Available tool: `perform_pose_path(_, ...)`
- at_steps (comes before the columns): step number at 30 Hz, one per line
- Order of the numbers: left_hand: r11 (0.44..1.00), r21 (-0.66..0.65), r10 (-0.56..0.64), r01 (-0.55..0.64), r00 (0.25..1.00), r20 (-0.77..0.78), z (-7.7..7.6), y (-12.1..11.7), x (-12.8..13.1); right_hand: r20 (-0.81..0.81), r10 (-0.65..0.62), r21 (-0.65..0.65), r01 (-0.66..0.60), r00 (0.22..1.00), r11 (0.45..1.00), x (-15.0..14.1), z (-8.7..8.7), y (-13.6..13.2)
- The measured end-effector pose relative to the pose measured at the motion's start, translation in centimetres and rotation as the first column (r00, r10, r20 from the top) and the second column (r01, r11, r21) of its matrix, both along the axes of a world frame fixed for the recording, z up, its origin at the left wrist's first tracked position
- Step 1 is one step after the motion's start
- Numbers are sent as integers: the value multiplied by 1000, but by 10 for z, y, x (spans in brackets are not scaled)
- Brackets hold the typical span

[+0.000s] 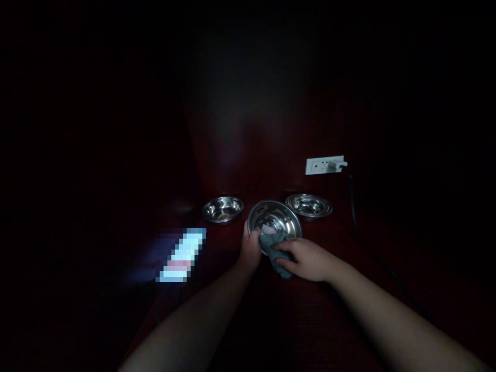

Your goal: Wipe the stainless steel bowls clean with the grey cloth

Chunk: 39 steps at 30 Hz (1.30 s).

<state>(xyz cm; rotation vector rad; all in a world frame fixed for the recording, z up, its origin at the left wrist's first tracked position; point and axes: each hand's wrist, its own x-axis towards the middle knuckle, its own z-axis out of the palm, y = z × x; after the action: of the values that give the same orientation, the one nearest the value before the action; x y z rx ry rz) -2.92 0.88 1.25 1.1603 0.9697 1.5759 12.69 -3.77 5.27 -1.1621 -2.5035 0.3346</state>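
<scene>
A shiny metal bowl is tilted toward me in the middle of the view. My left hand grips its left rim, with the thumb on the near edge and the other fingers mostly hidden behind the bowl. In my right hand is a grey-green cloth, pressed over the bowl's near rim and partly inside it. A pale patch shows inside the bowl just above the cloth; I cannot make out what it is.
On the dark red table, a metal bowl stands behind to the left, and stacked metal bowls behind to the right. A glowing, blurred-out screen lies at left. A wall socket holds a plug with a dark cable running down right.
</scene>
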Motion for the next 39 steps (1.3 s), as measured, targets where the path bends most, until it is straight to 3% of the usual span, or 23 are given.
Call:
perform_pose_path(8, 1000, 13, -12, 12, 1000, 10, -6, 5, 0, 0, -13, 10, 13, 1000, 1000, 0, -2, 0)
perform_pose_path(26, 1000, 3, -30, 30, 1000, 1, 7, -3, 2, 93, -115, 15, 114, 989, 993, 1, 1, 1)
perform_pose_path(39, 997, 9, -82, 82, 996, 37, -3, 2, 1, 126, -151, 40, 147, 980, 988, 0, 2, 2)
